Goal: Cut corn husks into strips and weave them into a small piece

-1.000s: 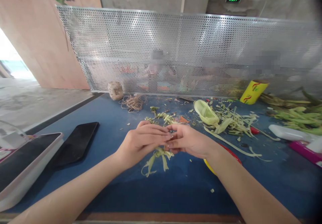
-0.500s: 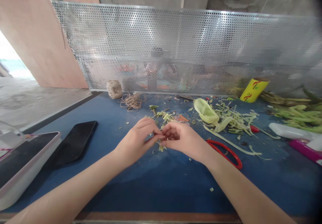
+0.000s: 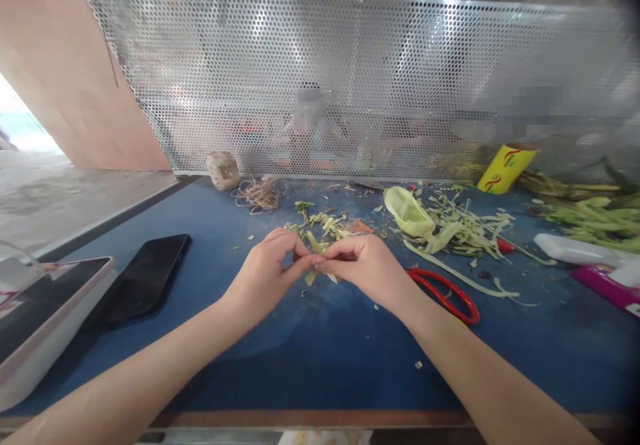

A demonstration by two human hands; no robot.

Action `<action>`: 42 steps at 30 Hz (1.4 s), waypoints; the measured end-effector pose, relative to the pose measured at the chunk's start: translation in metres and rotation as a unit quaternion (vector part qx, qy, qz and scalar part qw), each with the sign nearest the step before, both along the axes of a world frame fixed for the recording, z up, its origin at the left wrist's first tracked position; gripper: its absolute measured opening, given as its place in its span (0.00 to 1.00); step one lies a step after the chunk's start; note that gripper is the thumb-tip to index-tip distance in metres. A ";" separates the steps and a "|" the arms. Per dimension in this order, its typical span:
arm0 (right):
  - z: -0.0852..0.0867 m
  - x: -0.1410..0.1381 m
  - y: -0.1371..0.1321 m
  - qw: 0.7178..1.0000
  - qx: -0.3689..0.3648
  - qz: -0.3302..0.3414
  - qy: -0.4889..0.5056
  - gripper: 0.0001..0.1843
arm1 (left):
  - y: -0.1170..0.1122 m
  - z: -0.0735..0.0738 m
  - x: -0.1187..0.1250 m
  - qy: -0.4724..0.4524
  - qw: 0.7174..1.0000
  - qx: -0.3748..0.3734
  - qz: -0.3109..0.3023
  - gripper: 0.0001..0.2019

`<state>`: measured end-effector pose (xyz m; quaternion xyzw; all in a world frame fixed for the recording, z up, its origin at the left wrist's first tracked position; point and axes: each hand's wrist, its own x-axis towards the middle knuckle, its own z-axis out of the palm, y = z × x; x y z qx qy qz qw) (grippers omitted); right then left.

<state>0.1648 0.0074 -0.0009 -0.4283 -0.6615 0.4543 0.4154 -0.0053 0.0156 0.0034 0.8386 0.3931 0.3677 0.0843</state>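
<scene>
Both hands meet over the middle of the blue table, fingertips pinched together. My left hand and my right hand are closed on a small pale green plant strip, whose ends show above and below the fingers. The fingertips hide most of it. Just beyond them lies a loose group of green plant bits. Red-handled scissors lie beside my right wrist, partly covered by it. Farther right are a hollow pale green husk and a heap of shredded green strips.
On the left lie a black phone and a white-rimmed tray. Twine and a pale block sit behind. A yellow roll and white tool are right. A perforated metal screen closes the back; people show blurred behind.
My fingertips have drawn closer together, and the green strip's ends show more plainly. The view has tipped slightly downward.
</scene>
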 end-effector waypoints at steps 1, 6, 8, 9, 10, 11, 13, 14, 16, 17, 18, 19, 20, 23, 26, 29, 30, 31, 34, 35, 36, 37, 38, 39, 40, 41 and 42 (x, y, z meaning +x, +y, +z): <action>0.001 0.000 0.000 0.999 -0.022 0.009 0.027 0.06 | 0.000 0.000 0.000 -0.002 1.000 0.021 -0.005 0.09; 0.000 0.001 0.003 0.981 -0.107 0.032 0.161 0.07 | -0.001 0.001 -0.003 0.043 0.975 0.212 -0.053 0.08; -0.001 0.000 0.003 0.978 -0.121 0.035 0.165 0.08 | -0.002 0.003 -0.003 0.098 0.949 0.293 -0.064 0.07; -0.001 0.000 0.003 0.978 -0.125 0.037 0.164 0.08 | -0.003 0.004 -0.004 0.128 0.933 0.330 -0.069 0.06; -0.002 0.000 0.003 0.977 -0.129 0.040 0.163 0.08 | -0.004 0.005 -0.004 0.154 0.916 0.363 -0.076 0.06; -0.002 0.000 0.003 0.977 -0.131 0.040 0.160 0.08 | -0.005 0.006 -0.005 0.177 0.900 0.389 -0.086 0.06; -0.002 0.001 0.003 0.979 -0.132 0.040 0.149 0.07 | -0.005 0.007 -0.006 0.202 0.883 0.409 -0.111 0.05; -0.002 0.001 0.002 0.980 -0.131 0.039 0.143 0.06 | -0.005 0.008 -0.007 0.199 0.884 0.405 -0.122 0.04; -0.001 0.001 0.002 0.983 -0.126 0.040 0.127 0.05 | -0.004 0.008 -0.009 0.150 0.907 0.372 -0.126 0.08; 0.000 0.001 0.001 0.985 -0.119 0.045 0.117 0.06 | -0.003 0.009 -0.010 0.120 0.926 0.338 -0.121 0.15; 0.002 0.002 0.001 0.987 -0.109 0.051 0.107 0.06 | -0.001 0.009 -0.011 0.099 0.944 0.291 -0.119 0.21; 0.003 0.002 0.000 0.989 -0.096 0.059 0.095 0.07 | 0.000 0.009 -0.012 0.096 0.959 0.238 -0.121 0.27; 0.004 0.003 0.000 0.991 -0.081 0.069 0.081 0.07 | 0.002 0.010 -0.012 0.107 0.969 0.186 -0.126 0.30; 0.007 0.005 -0.002 0.995 -0.045 0.077 0.047 0.06 | 0.006 0.010 -0.012 0.164 0.972 0.080 -0.145 0.27; 0.006 0.004 -0.003 0.998 -0.024 0.045 0.035 0.04 | 0.008 0.009 -0.010 0.155 0.979 0.067 -0.117 0.14; 0.003 0.001 -0.003 0.999 -0.008 0.016 0.048 0.02 | 0.007 0.007 -0.008 0.137 0.982 0.086 -0.096 0.07; 0.003 0.000 -0.004 0.999 0.006 0.010 0.045 0.02 | 0.006 0.007 -0.008 0.134 0.982 0.091 -0.097 0.07; 0.002 -0.001 -0.004 0.999 0.030 0.004 0.030 0.03 | 0.006 0.006 -0.008 0.131 0.982 0.096 -0.097 0.06; 0.002 -0.001 -0.005 0.985 0.156 -0.020 -0.076 0.06 | 0.005 0.006 -0.008 0.128 0.980 0.113 -0.099 0.06; 0.003 -0.001 -0.006 0.973 0.198 -0.027 -0.114 0.07 | 0.005 0.007 -0.008 0.127 0.980 0.119 -0.097 0.06; 0.003 0.000 -0.007 0.961 0.233 -0.032 -0.146 0.08 | 0.005 0.007 -0.008 0.126 0.980 0.123 -0.094 0.06; 0.003 0.000 -0.009 0.950 0.260 -0.034 -0.169 0.09 | 0.005 0.007 -0.008 0.126 0.980 0.127 -0.092 0.06; 0.003 0.001 -0.010 0.940 0.281 -0.034 -0.188 0.09 | 0.005 0.008 -0.008 0.128 0.979 0.132 -0.089 0.06; 0.004 0.001 -0.012 0.932 0.297 -0.031 -0.208 0.09 | 0.005 0.008 -0.008 0.131 0.978 0.137 -0.086 0.06; 0.004 0.001 -0.013 0.923 0.309 -0.029 -0.229 0.09 | 0.005 0.007 -0.008 0.135 0.976 0.145 -0.085 0.06; 0.004 0.001 -0.014 0.914 0.317 -0.028 -0.252 0.10 | 0.004 0.007 -0.008 0.140 0.974 0.156 -0.083 0.06; 0.005 0.002 -0.015 0.904 0.325 -0.029 -0.277 0.10 | 0.004 0.007 -0.008 0.144 0.971 0.170 -0.082 0.06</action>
